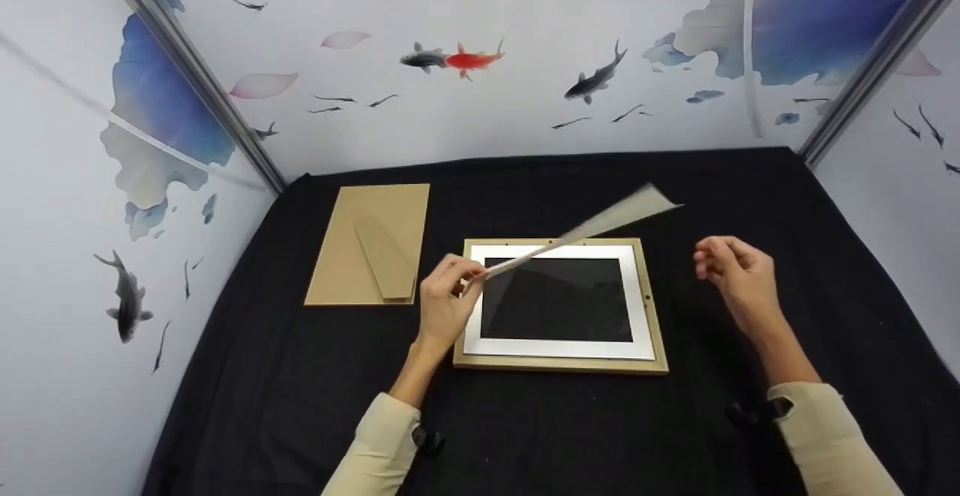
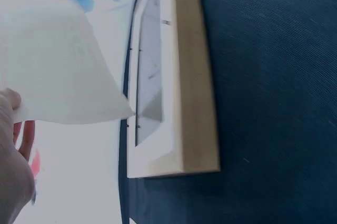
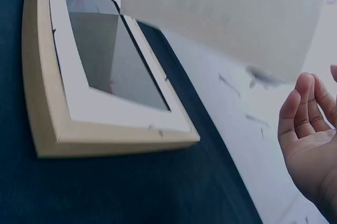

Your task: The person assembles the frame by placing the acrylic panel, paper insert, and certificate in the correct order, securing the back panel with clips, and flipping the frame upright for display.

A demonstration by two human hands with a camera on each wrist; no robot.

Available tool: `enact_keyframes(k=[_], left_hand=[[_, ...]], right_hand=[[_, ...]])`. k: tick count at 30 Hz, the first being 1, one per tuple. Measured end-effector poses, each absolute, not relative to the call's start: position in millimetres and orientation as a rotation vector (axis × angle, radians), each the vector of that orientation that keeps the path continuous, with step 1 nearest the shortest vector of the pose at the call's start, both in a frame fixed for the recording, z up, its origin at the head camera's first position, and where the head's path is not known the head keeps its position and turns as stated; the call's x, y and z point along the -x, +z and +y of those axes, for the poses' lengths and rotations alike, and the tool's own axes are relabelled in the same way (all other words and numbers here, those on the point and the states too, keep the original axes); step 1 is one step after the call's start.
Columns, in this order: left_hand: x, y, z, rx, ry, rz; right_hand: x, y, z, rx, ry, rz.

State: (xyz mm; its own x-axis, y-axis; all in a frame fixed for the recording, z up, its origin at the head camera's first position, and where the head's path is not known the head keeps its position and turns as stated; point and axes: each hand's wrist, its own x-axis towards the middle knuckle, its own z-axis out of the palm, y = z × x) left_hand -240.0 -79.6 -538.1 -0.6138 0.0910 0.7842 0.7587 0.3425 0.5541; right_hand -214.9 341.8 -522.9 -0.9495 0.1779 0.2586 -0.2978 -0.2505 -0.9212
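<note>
Between thumb and fingers, my left hand [image 1: 450, 297] pinches one end of a thin pale sheet of paper [image 1: 619, 214]. The sheet slants up to the right above a picture frame [image 1: 562, 368], its far end curling. The wooden frame lies flat with a white mat [image 1: 555, 348] around a dark, reflective pane [image 1: 559, 301]. To the right of the frame, my right hand [image 1: 742, 278] is raised with loosely bent fingers, holding nothing. In the right wrist view its fingertips [image 3: 304, 82] appear near the sheet's corner; the head view shows them apart.
A brown backing board [image 1: 330, 271] with a tapered stand leg [image 1: 386, 260] lies left of the frame. Black cloth [image 1: 570, 436] covers the table. White printed panels [image 1: 525, 121] wall the back and both sides.
</note>
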Motion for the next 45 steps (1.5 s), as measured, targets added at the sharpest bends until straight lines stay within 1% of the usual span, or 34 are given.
enact_keyframes(k=[5,12,20,29,41,45], left_hand=[[238,-525,-78,0.524,-1.601,-1.931],[223,-499,-77,0.341,-1.881,-1.94],[238,-529,-82,0.186,-2.01,-1.869],[236,-540,-84,0.058,-2.133,-1.816],[233,-549,-82,0.026,-2.17,-1.777],[233,-550,-81,0.014,-2.182,-1.768]], right_hand=[[208,-534,355,-0.173,2.281,-1.757],[203,-544,361,-0.191,2.334,-1.785],[200,-549,360,-0.133,2.342,-1.839],[200,-556,353,-0.014,2.243,-2.016],[202,-555,352,-0.123,2.23,-2.037],[201,-555,352,-0.097,2.196,-2.062]])
